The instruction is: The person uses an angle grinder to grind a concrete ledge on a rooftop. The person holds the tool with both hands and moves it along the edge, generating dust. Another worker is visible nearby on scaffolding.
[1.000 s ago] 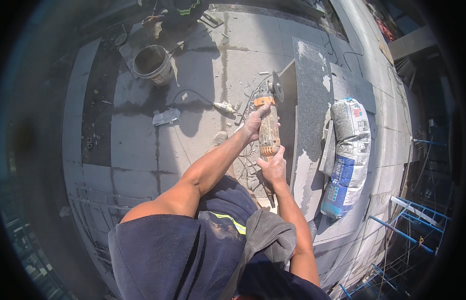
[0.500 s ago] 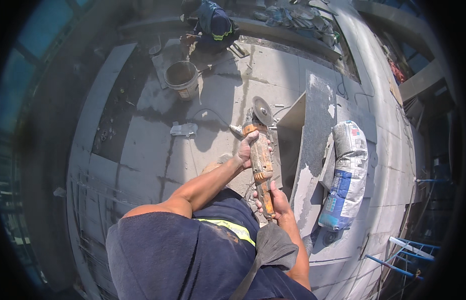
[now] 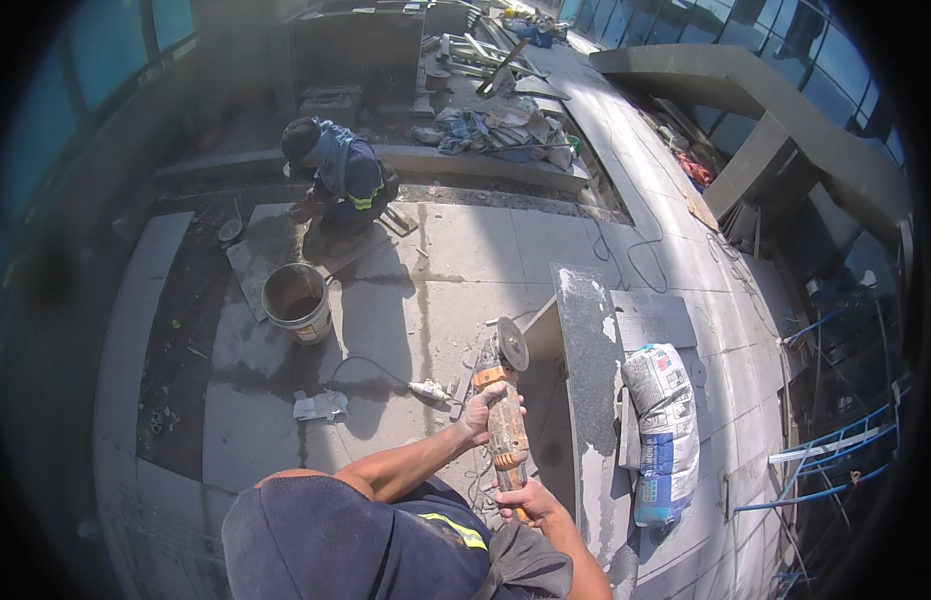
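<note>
A sunlit floor of pale paving slabs [image 3: 476,245], gritty with dust and crossed by damp-looking streaks, spreads out beneath and beyond both hands. The left hand [image 3: 483,412] is wrapped around the front of a dusty orange angle grinder [image 3: 507,432], just behind its orange collar, while the right hand [image 3: 527,499] is closed around the narrower rear end, nearer the body. The disc [image 3: 512,345] sits ahead of the left hand, tilted and apart from any stone; whether it is spinning I cannot tell. Good handling here would seem to mean holding both grips firm, the wrists in line with the body of the tool, and the disc turned away from the sleeves and the hanging grey cloth [image 3: 531,562]. Just right of the hands stands a dark grey slab [image 3: 592,375] with whitish patches, and past it lies a plump white-and-blue bag [image 3: 662,432]. Left of the left hand are a pale cable connector [image 3: 429,389], whose cord is best given a wide berth by the disc, and a crumpled white packet [image 3: 321,405]; farther out, ahead and to the left, come a bucket [image 3: 313,328] and a crouching co-worker [image 3: 351,180], towards whom sparks or dust should not be aimed
</note>
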Motion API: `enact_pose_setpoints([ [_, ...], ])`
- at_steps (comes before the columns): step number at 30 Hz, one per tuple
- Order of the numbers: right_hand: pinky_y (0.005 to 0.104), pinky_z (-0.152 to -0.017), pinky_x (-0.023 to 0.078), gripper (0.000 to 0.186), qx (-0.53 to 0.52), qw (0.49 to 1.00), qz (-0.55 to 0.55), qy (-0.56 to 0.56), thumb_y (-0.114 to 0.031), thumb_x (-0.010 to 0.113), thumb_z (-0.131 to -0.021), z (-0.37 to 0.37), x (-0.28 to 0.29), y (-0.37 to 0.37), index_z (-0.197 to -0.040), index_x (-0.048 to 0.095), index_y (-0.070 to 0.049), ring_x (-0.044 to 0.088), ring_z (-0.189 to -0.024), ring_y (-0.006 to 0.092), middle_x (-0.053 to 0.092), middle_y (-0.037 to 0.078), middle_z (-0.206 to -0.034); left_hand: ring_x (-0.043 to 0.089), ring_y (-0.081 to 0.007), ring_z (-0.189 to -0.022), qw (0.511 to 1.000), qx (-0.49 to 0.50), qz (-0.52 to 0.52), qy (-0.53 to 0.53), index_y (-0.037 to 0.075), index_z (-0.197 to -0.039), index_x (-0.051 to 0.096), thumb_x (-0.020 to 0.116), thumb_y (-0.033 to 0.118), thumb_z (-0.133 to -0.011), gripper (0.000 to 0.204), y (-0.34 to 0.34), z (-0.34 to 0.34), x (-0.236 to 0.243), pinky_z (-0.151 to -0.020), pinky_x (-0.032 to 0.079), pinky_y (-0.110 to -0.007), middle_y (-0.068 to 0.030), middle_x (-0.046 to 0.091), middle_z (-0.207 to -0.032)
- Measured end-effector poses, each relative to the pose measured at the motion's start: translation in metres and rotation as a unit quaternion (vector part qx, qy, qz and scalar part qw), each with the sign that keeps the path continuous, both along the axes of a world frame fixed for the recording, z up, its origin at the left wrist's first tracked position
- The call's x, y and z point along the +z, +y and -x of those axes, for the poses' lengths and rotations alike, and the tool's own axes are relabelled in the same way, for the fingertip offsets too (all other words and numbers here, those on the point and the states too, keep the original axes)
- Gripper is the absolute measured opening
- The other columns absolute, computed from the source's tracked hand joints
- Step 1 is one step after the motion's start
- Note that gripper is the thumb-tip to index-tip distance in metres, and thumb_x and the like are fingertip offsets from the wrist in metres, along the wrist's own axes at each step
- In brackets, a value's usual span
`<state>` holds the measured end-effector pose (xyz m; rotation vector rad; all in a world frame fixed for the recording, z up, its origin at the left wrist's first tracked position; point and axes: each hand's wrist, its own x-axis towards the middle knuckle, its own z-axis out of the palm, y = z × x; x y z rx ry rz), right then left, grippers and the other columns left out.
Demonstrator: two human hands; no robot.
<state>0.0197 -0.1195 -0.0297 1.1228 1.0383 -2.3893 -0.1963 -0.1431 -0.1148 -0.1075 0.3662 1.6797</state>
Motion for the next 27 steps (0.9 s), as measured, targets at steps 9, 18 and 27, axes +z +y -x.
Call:
enact_pose_setpoints([
  [9,0.0298,-0.057,0.052,0.025,0.165,0.914,-0.37,-0.009,-0.012,0.081,-0.08,-0.013,-0.07,-0.004,-0.1,0.072,0.0,0.065,-0.066,0.013,0.067,0.006,-0.078,0.072,-0.0237,-0.081,0.998,-0.017,0.055,0.017,0.012,-0.104,0.065,0.074,0.036,-0.09,0.029,0.001,0.011,-0.002,-0.074,0.06,-0.044,-0.0084,0.071,-0.095],
  [18,0.0303,-0.076,0.056,0.041,0.026,0.993,-0.112,-0.011,-0.036,0.08,-0.086,0.001,-0.011,0.007,-0.107,0.066,-0.002,0.07,-0.084,0.0157,0.072,0.011,-0.095,0.072,-0.0244,-0.083,0.999,0.04,0.035,-0.006,0.01,-0.1,0.065,0.07,0.037,-0.09,0.029,-0.018,0.032,-0.009,-0.076,0.061,-0.045,-0.0084,0.071,-0.093],
  [27,0.0361,-0.088,0.055,0.045,0.238,0.729,-0.583,-0.269,-0.033,0.076,-0.086,-0.103,-0.122,0.012,-0.12,0.066,-0.005,0.07,-0.094,0.024,0.072,0.012,-0.103,0.072,-0.0258,-0.09,0.996,0.088,0.023,-0.009,0.0,-0.106,0.065,0.067,0.043,-0.089,0.046,-0.049,0.04,-0.009,-0.08,0.06,-0.046,-0.0113,0.07,-0.096],
])
